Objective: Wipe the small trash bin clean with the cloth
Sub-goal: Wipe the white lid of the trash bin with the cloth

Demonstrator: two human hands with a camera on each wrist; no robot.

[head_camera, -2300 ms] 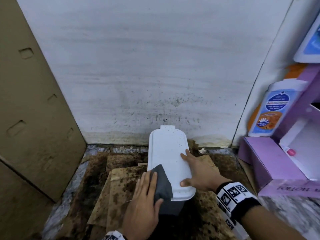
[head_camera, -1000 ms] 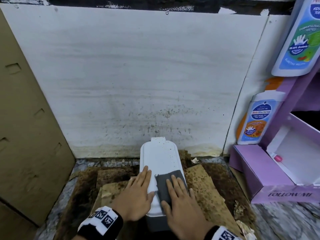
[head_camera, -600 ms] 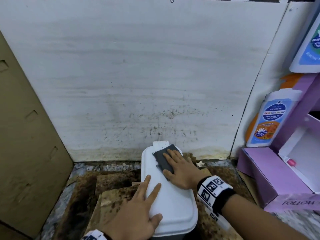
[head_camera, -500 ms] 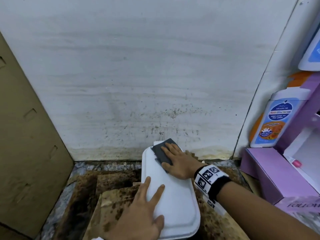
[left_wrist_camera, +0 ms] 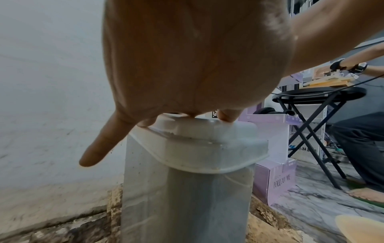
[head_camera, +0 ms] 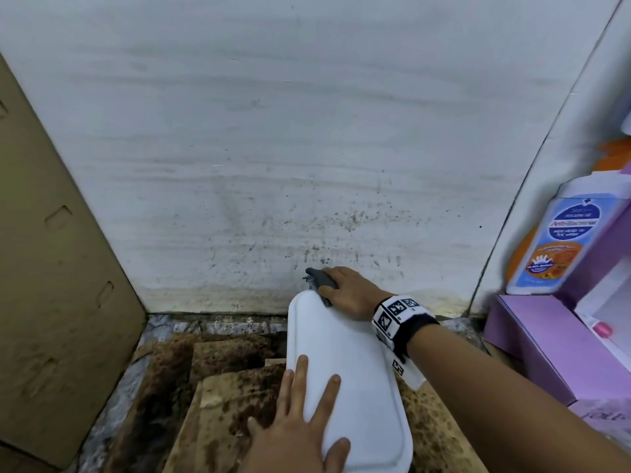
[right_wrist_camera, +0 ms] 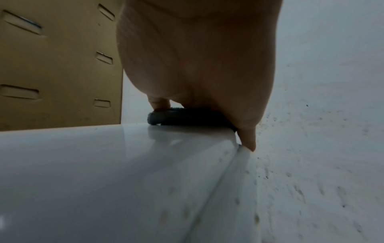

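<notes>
Cloth has slid up the lid to its far edge, pressed beneath the close-held fingers of your right hand. Your left hand, fingers spread, steadies the small trash bin beneath them. Sides likely remain.

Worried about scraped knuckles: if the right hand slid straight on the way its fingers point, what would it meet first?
Probably the speckled white wall behind the small white-lidded trash bin; the right hand and dark grey cloth sit at the lid's far end, gap unclear.
</notes>
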